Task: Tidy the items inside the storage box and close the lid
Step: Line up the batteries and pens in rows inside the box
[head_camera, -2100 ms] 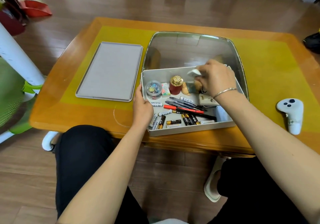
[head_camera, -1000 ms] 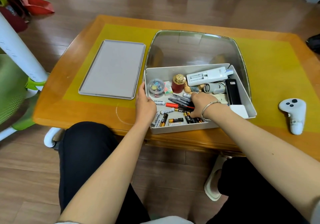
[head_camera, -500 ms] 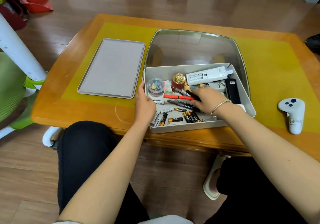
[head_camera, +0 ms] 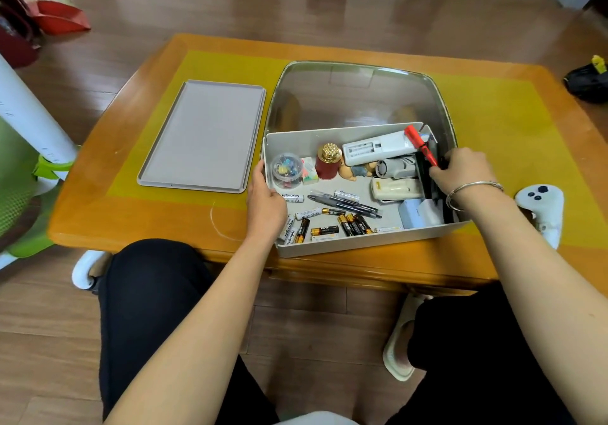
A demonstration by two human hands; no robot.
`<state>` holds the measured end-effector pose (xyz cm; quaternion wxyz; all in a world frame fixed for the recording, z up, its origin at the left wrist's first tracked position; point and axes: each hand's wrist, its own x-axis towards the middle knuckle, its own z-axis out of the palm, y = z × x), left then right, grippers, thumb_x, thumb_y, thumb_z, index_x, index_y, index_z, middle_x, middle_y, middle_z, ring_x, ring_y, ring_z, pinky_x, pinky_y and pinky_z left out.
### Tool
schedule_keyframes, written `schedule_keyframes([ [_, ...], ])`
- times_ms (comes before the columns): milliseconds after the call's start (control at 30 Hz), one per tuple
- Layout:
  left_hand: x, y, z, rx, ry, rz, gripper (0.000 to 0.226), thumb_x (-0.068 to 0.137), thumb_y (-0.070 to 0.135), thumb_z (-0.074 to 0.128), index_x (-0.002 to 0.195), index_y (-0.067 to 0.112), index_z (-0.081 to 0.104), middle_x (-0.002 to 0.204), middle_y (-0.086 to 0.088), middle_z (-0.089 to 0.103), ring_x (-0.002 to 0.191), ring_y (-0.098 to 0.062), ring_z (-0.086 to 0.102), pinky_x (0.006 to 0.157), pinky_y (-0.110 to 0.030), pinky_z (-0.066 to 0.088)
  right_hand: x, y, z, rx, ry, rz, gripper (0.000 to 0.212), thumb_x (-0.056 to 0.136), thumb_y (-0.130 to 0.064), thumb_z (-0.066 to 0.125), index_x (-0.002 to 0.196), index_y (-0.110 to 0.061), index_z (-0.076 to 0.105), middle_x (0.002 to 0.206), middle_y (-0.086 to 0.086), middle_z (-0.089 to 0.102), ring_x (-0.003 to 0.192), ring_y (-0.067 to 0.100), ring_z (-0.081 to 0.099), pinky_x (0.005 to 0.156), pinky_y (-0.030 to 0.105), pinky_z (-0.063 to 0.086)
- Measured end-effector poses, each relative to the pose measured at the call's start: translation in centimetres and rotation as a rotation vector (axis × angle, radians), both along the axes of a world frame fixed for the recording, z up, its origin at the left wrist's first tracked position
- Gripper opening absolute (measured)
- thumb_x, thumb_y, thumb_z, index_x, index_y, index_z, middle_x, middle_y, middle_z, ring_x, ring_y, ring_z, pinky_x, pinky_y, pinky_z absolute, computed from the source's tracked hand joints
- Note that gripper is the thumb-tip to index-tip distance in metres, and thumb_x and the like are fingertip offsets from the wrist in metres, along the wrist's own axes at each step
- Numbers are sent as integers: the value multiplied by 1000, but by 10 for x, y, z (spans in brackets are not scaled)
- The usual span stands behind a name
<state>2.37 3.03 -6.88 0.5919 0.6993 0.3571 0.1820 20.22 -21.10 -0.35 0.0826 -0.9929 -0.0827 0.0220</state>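
Right hand (head_camera: 460,169) has carried the red pen (head_camera: 420,145) from mid-box to the right wall of the storage box (head_camera: 362,247), fingers pinching it, tip angled up. Left hand (head_camera: 265,199) still grips the box's left rim. Batteries (head_camera: 353,224) and dark pens (head_camera: 345,202) still loose; lid (head_camera: 204,135) lies left on the table, so closing isn't near.

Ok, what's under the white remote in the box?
The white remote lies on top of a small figurine and a grey cylindrical gadget; both stick out beneath its near edge. Whatever lies under its middle is covered.
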Motion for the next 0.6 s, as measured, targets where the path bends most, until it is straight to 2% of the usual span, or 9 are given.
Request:
schedule_keyframes([
  [133, -1, 0, 0, -6, -18, 1, 62, 92, -5, 50, 143, 26, 32, 138, -4, 45, 123, -21, 49, 88, -48, 54, -1, 0, -5, 18, -14, 25, 22, 81, -22, 65, 89, -1, 64, 85, 22, 59, 79, 37, 54, 63, 36, 44],
  [267, -1, 0, 1, -4, -18, 4, 62, 92, -4, 51, 143, 26, 32, 138, -4, 45, 124, -21, 49, 87, -48, 54, -2, 1, -6, 71, -53, 29, 29, 80, -27, 71, 90, -1, 62, 91, 21, 59, 81, 36, 55, 64, 35, 42],
  [467, 0, -1, 0, -14, -9, 13, 61, 91, -6, 47, 142, 25, 34, 136, -4, 48, 123, -22, 50, 89, -48, 53, -2, 3, -2, 104, -147, 53, 19, 86, -22, 64, 87, -3, 62, 94, 24, 61, 82, 38, 53, 64, 36, 40],
  [600, 0, -1, 0, -16, -4, 9, 61, 91, -7, 47, 142, 24, 34, 137, -4, 47, 124, -22, 49, 90, -48, 53, -8, 5, 0, 79, -143, 24, 43, 79, -34, 72, 110, -8, 58, 113, 19, 51, 96, 42, 55, 75, 40, 43],
])
